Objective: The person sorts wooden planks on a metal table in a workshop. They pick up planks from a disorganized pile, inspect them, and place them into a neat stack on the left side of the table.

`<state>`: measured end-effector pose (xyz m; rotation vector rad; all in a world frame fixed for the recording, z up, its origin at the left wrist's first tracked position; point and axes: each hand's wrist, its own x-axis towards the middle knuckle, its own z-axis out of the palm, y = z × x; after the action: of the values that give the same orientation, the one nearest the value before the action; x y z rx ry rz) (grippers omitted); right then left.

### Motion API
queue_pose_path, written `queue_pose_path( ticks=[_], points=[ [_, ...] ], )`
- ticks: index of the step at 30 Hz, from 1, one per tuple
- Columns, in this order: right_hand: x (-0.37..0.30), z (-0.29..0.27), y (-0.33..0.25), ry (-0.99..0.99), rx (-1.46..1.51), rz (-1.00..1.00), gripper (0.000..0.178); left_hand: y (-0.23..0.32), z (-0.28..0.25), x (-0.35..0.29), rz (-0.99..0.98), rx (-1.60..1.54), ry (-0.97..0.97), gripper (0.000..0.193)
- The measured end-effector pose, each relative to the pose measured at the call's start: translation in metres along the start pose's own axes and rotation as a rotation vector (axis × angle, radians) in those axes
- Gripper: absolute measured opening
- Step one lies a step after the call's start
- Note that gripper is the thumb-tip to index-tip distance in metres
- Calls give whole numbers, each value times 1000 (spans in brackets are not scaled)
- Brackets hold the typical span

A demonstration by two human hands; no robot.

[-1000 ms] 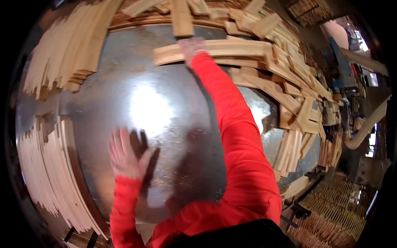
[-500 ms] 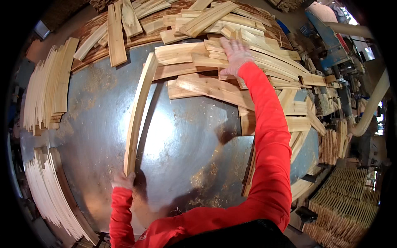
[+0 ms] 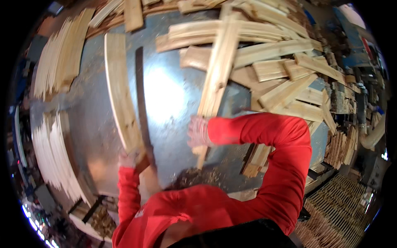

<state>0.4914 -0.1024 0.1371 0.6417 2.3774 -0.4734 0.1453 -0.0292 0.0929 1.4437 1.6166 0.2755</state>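
- Left hand, closed, grips the near end of a pale board raised above the worktop, left of the jumbled pile.
- Right hand lies across a knotty plank overlapping the pile's left part; blur hides whether the fingers grip.
- White mark on red top: too small to read.

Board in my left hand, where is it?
In the head view, that board is left of centre, between the stacked boards and another board at your right hand.
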Motion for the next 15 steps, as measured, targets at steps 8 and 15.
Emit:
queue_pose_path(
  ticks=[8, 15],
  points=[
    [39, -56, -98, 1055, 859, 870, 82, -160, 48, 25, -154, -415, -107, 31],
    [168, -26, -161, 896, 1365, 1438, 123, -62, 2, -13, -179, -130, -150, 42]
  ],
)
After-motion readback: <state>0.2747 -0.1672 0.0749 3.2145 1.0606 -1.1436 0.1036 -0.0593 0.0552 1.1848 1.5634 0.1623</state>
